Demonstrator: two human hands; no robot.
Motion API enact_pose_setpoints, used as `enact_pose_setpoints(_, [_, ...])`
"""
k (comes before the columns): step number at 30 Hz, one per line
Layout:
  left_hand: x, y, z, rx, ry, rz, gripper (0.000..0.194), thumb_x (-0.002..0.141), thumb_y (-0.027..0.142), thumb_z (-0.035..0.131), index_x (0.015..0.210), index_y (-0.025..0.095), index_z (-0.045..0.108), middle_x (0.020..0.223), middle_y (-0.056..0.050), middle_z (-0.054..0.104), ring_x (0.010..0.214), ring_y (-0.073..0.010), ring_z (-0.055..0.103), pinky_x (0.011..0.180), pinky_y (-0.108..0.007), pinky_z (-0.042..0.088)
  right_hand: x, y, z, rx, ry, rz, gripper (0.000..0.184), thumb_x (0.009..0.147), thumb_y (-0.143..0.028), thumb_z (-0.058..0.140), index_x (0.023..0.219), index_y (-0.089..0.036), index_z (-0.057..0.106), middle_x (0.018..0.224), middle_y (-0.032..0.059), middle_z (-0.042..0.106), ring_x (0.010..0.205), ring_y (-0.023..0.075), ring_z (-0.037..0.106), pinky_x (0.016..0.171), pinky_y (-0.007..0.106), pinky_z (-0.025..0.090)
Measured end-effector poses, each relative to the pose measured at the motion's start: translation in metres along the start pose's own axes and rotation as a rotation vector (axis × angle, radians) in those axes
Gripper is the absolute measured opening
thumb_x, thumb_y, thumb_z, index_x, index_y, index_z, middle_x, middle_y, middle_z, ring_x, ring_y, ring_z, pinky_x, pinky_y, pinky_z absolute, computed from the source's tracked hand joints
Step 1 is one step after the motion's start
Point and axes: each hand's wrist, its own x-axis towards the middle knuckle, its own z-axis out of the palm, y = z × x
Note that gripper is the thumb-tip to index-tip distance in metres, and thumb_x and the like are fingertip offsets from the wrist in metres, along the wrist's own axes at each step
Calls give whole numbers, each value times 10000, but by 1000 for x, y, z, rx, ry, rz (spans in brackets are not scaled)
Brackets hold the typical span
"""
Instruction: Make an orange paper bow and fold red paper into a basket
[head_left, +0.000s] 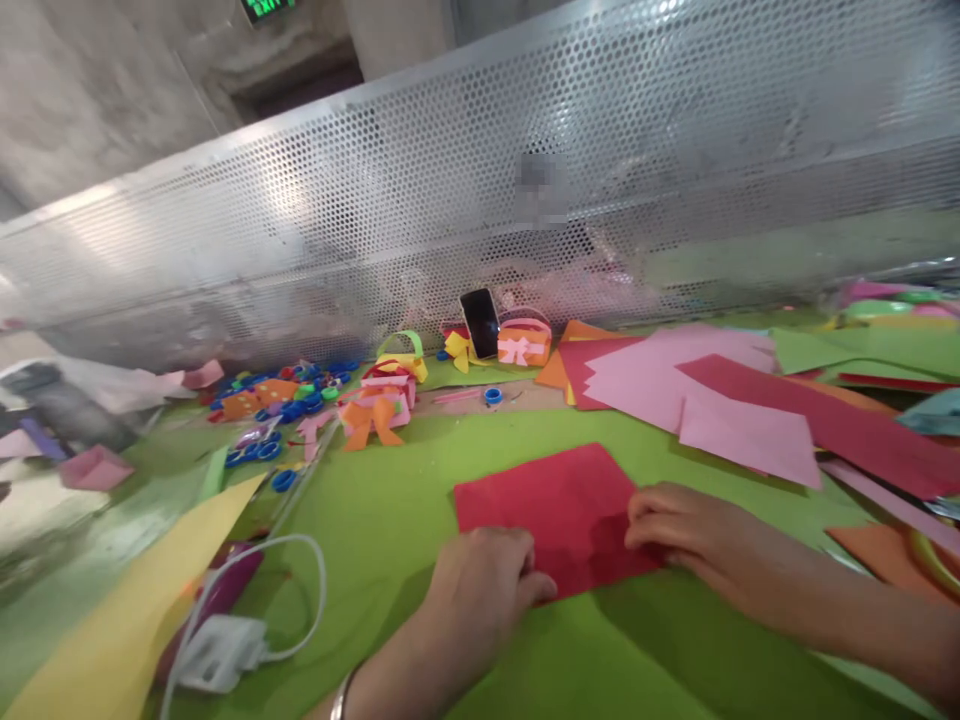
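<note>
A concrete wall (pixel 97 95) with a green exit sign (pixel 266 8) rises behind a perforated metal panel (pixel 435 190), which slants across the back of a table covered in green paper (pixel 360 580); on that green surface, near the person and a little right of the middle, lies a red sheet (pixel 555 500), its far edge slightly tilted in view; the left hand (pixel 484 575) rests on its lower left part, fingers curled in and thumb laid near the lower edge, though I cannot tell whether it pinches the paper or only presses it; the right hand (pixel 690 530) is closed on the sheet's right edge, fingers bent and tips at the paper; a bracelet (pixel 343 695) circles the left wrist; beyond the sheet, a dark-screened phone (pixel 480 322) leans upright beside a small orange paper basket (pixel 523 345) with a pink bow; left of these sit an orange bow (pixel 373 422) and a green-handled yellow basket (pixel 403 362), near a heap of blue rings (pixel 304 400); to the right, pink paper (pixel 675 375) overlaps red paper, and a long red strip (pixel 832 425) lies across it; at the lower left, a white charger (pixel 223 652) with a looped cable (pixel 324 585) lies beside a yellow sheet (pixel 135 600)
</note>
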Motion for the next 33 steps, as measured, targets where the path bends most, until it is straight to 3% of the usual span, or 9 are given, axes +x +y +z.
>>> enact_pose_setpoints(2, [0, 2, -1, 28, 0, 2, 173, 836, 338, 585, 758, 192, 639, 734, -4, 666, 669, -161, 578, 549, -252, 290, 0, 0, 4, -26, 23, -71, 353, 805, -4, 349, 939, -218, 597, 935, 65, 594, 842, 207, 540, 718, 332, 397])
enact_pose_setpoints(6, [-3, 3, -4, 43, -23, -16, 122, 831, 303, 589, 833, 194, 645, 791, -18, 693, 715, -184, 609, 581, -261, 337, 4, -2, 9, -21, 42, 19, 95, 883, -185, 475, 820, -208, 543, 881, 50, 594, 814, 214, 542, 699, 331, 391])
enact_pose_setpoints(10, [-8, 7, -7, -20, 11, 92, 111, 839, 211, 561, 924, 203, 632, 903, -16, 703, 829, -188, 628, 695, -268, 426, 11, -8, 15, -31, 13, 118, 189, 882, -277, 523, 727, -203, 444, 791, 28, 581, 706, 191, 515, 616, 293, 345])
enact_pose_setpoints(13, [-8, 18, -7, 51, 7, 112, 187, 876, 322, 555, 942, 174, 648, 919, -58, 712, 850, -225, 650, 720, -308, 470, 15, -9, 20, -33, 25, 135, 251, 871, -348, 544, 708, -206, 416, 763, 22, 572, 677, 183, 496, 591, 278, 315])
enact_pose_setpoints(16, [-1, 32, -1, 263, -9, 93, 372, 888, 465, 509, 916, 138, 684, 847, -131, 719, 795, -300, 677, 652, -372, 500, 15, -4, 24, -37, 47, 129, 246, 847, -339, 550, 695, -209, 407, 721, 10, 546, 639, 167, 457, 568, 267, 286])
enact_pose_setpoints(20, [9, 49, 7, 458, -55, 239, 315, 936, 325, 448, 892, 197, 733, 739, -109, 716, 721, -303, 687, 577, -367, 490, 16, 1, 27, -47, 55, 134, 203, 795, -259, 546, 675, -211, 390, 688, 1, 518, 622, 156, 427, 564, 264, 271])
enact_pose_setpoints(22, [11, 53, 6, 456, -76, 221, 321, 935, 325, 453, 888, 193, 741, 749, -109, 726, 740, -303, 691, 580, -358, 489, 16, -1, 27, -7, 64, 149, 199, 779, -254, 549, 672, -212, 387, 687, -2, 514, 625, 155, 426, 568, 264, 275])
enact_pose_setpoints(27, [8, 43, -6, 370, -41, 71, 469, 877, 536, 480, 868, 150, 747, 784, -135, 737, 756, -288, 694, 597, -326, 474, 15, -9, 19, 86, 67, 205, 203, 760, -237, 573, 674, -212, 391, 686, -14, 514, 632, 150, 429, 563, 260, 276])
enact_pose_setpoints(33, [-4, 18, -9, 254, -38, 3, 400, 900, 481, 484, 826, 187, 746, 739, -67, 731, 682, -208, 673, 557, -265, 406, 15, -16, 11, 121, 78, 246, 229, 759, -281, 621, 680, -210, 418, 687, -26, 519, 634, 140, 435, 569, 259, 284])
